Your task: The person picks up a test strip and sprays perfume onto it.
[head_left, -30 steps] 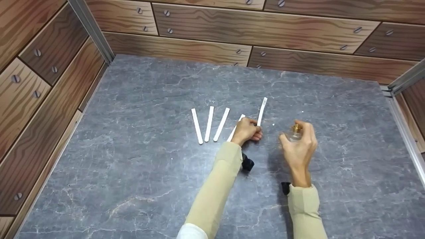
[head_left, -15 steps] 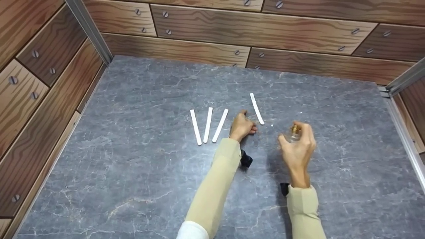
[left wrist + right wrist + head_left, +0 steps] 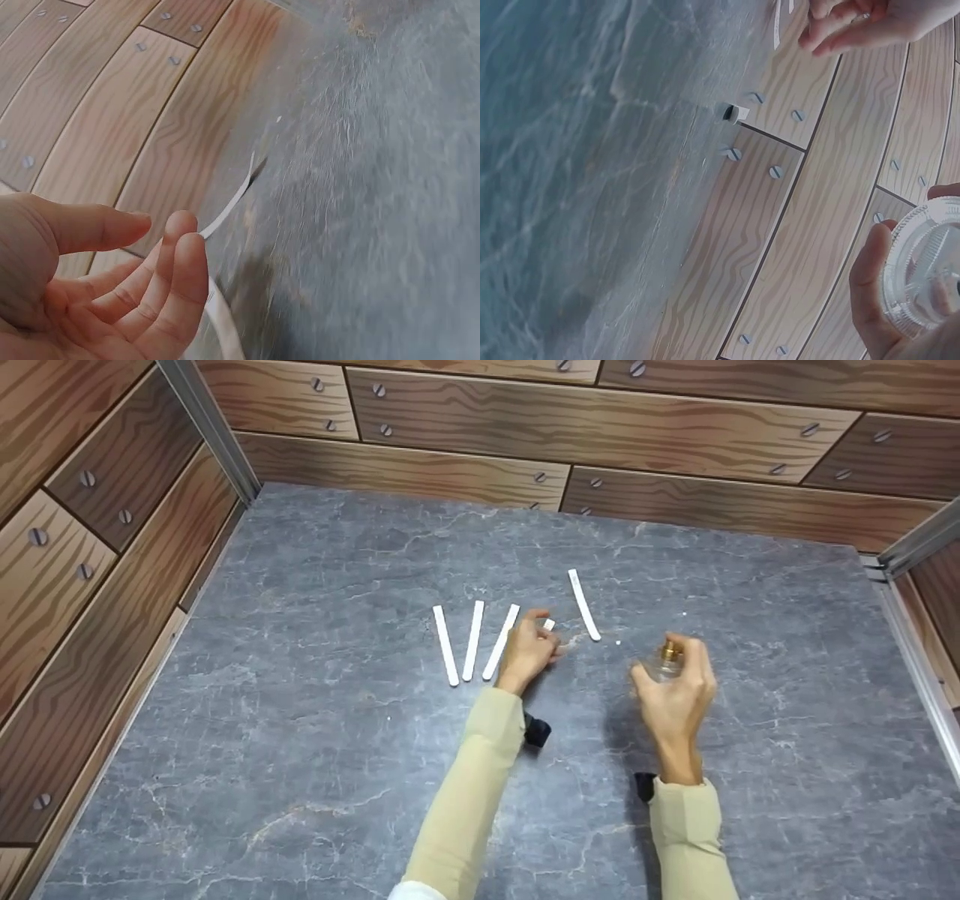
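Observation:
My right hand (image 3: 677, 701) grips a clear glass perfume bottle (image 3: 664, 667) with a gold neck, index finger over its top. In the right wrist view the bottle's round ribbed base (image 3: 901, 289) faces the camera. Left of it, my left hand (image 3: 527, 655) hovers over the paper test strips with thumb and fingers apart, holding nothing. Its loosely bent fingers (image 3: 191, 270) show in the left wrist view. Just beyond it lies a curved white strip (image 3: 583, 605). A shorter visible strip end (image 3: 549, 625) pokes out beside the fingers, the remainder hidden by the hand.
Three more white strips fan out on the left: an outer one (image 3: 445, 645), a middle one (image 3: 473, 641) and one partly behind my left hand (image 3: 493, 660). Tiny white specks (image 3: 618, 643) dot the grey marbled table (image 3: 300, 750). Wood-patterned walls (image 3: 450, 416) enclose it.
My left hand has let go of the farthest-right strip, which now leans left instead of right, and has drawn back leftward. The right hand with the perfume bottle has stayed put.

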`<state>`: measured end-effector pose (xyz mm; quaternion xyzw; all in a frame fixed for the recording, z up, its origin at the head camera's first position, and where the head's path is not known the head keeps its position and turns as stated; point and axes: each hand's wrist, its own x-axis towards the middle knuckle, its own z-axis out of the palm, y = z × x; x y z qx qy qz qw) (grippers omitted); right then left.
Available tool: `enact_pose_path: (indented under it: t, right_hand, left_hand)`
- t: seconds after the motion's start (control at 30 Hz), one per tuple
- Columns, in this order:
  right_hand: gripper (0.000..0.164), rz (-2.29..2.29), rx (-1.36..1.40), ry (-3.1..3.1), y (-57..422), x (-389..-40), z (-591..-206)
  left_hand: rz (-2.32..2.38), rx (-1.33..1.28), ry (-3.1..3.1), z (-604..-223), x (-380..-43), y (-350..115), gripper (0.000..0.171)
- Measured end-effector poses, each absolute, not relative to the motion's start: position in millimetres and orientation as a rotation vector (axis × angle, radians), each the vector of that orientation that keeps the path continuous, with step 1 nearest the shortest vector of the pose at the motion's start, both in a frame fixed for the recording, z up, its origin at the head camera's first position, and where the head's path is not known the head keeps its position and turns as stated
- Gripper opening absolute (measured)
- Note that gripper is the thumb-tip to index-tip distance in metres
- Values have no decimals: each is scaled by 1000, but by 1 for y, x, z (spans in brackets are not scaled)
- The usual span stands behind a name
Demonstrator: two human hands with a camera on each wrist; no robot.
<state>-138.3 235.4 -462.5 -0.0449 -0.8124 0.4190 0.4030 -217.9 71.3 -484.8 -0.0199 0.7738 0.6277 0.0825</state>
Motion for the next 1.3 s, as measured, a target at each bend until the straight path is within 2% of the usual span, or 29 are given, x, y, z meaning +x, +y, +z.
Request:
enact_pose_path:
  t: [0.3,0.83,1.3]
  right_hand:
    - [45,1087,-124,-2050,238,-138,-461]
    - [39,1061,-93,-2059,245,-137,-463]
    - [42,1118,-150,-2040,240,-138,-458]
  left_hand:
    - [1885,-65,2342,-485,-198,50,42]
    - [1754,12,2571,-486,-186,27,37]
    - [1602,-31,2715,-496,-180,16,33]
